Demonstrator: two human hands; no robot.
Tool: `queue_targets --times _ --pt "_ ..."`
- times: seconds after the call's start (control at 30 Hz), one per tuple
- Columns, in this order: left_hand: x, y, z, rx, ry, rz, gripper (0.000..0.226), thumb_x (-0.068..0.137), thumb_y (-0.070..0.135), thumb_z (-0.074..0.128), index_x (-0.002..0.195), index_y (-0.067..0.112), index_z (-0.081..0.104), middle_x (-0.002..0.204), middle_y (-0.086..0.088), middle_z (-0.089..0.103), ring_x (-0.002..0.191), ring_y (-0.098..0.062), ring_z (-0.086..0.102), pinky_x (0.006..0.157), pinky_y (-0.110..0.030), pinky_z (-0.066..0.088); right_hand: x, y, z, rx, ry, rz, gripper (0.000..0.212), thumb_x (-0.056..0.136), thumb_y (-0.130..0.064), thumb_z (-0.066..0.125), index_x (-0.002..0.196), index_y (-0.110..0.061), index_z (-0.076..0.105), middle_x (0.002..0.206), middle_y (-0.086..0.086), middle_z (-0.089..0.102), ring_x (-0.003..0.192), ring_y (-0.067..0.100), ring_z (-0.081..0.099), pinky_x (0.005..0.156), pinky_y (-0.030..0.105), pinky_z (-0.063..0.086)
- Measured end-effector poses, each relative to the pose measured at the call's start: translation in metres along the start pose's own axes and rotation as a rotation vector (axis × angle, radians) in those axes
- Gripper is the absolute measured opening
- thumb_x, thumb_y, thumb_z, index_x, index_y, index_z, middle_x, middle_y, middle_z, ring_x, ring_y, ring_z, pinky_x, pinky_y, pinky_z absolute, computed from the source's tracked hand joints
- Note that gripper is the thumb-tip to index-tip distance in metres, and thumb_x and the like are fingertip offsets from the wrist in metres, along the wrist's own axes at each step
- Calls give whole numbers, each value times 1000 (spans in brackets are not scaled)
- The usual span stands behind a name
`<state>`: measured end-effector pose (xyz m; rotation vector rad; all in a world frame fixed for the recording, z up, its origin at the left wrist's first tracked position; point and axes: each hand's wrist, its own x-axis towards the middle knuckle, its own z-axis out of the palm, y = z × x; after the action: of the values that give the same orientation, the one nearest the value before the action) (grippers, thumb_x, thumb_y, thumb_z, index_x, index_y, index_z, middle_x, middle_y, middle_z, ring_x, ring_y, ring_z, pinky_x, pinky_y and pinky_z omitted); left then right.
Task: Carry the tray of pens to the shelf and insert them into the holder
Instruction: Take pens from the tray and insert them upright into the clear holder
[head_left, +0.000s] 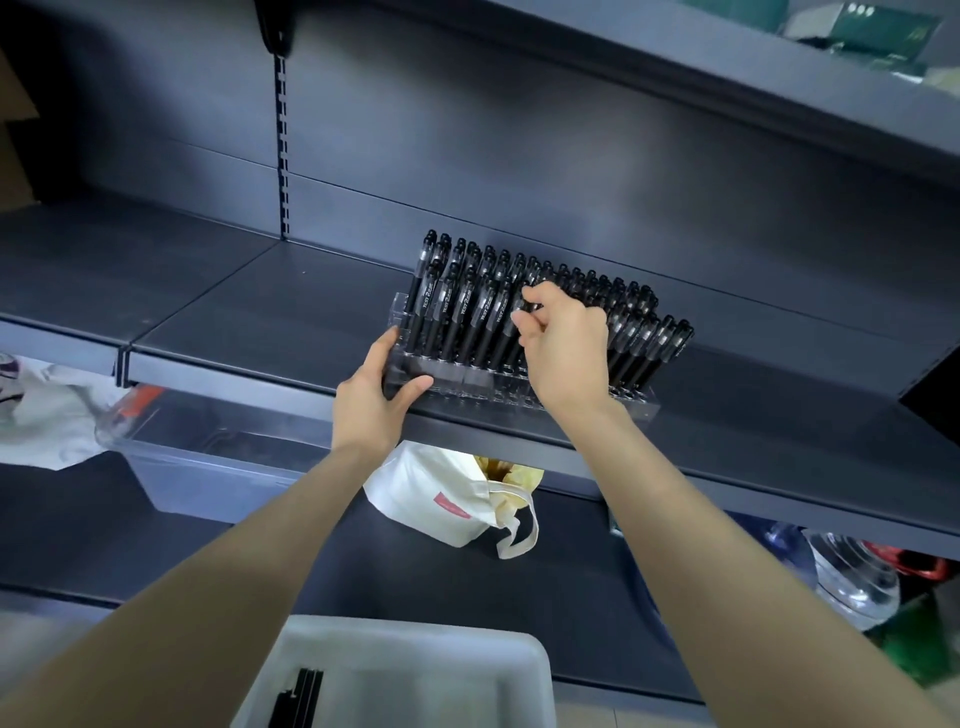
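Observation:
A clear acrylic pen holder (631, 402) stands at the front edge of the dark shelf (249, 312), filled with several rows of upright black pens (467, 306). My left hand (371, 397) grips the holder's left end, thumb on its front face. My right hand (563, 345) reaches over the middle rows and pinches the top of a black pen (525, 306) between thumb and fingers. The white tray (415, 670) sits low at the bottom of the view, with a few black pens (298, 699) lying in it.
An upper shelf (727, 88) overhangs the holder. Below the holder's shelf lie a white cloth bag (447, 499), a clear plastic bin (208, 467), crumpled white fabric (47, 415) and clear bottles (852, 577) at the right.

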<state>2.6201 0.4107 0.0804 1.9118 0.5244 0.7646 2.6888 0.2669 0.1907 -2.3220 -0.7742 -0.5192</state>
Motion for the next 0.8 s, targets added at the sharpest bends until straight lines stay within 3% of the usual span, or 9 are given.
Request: queue_targets --times 0.13,0.23,0.33,0.4,0.47,0.57,0.67,0.8 --pt "0 1 -3 24 -46 0 71 87 29 65 147 29 26 135 -5 54 122 -25 50 99 -30 38 -3 -2 -1 19 1 48 33 97 -21 51 128 -14 55 90 16 70 86 32 64 87 41 50" --pt "-6 1 -10 50 -77 -9 76 88 27 64 149 24 18 143 -5 44 131 -22 41 105 -32 34 -9 -3 -5 39 45 77 33 97 -24 50 130 -17 51 83 11 70 82 28 62 88 32 42" --pt "-25 0 -20 129 -39 25 68 90 28 61 147 18 25 143 -5 40 126 -19 44 100 -30 36 -25 -6 -6 90 55 97 28 97 -21 51 125 -15 54 80 7 69 74 23 63 73 19 33" --pt "-43 -4 -28 172 -5 64 60 91 28 60 143 15 33 138 -4 42 115 -16 49 95 -27 37 -42 -7 -3 120 48 111 26 96 -21 52 122 -14 55 85 6 70 74 19 63 70 20 39" --pt "-64 -15 -37 202 -8 71 54 91 28 60 138 13 39 132 -5 46 117 -20 48 94 -31 40 -63 -7 6 160 25 133 26 96 -21 53 120 -13 56 93 7 71 80 20 64 74 25 44" --pt "-102 -43 -50 246 -68 -10 48 91 30 58 134 12 44 130 -7 48 118 -23 48 93 -33 40 -107 -2 30 184 -43 187 24 94 -20 54 116 -13 59 96 8 71 88 26 63 81 30 40" --pt "-148 -77 -64 293 -126 -161 47 93 32 56 134 13 44 133 -4 46 119 -23 48 91 -31 38 -160 4 62 221 -150 271 22 92 -19 57 113 -14 60 91 7 70 85 27 64 80 38 48" --pt "-218 -122 -82 340 -179 -368 44 93 31 55 132 13 46 128 -8 46 116 -28 49 91 -33 37 -242 5 103 272 -351 383 23 90 -14 57 113 -10 61 90 7 69 83 25 64 79 35 50"
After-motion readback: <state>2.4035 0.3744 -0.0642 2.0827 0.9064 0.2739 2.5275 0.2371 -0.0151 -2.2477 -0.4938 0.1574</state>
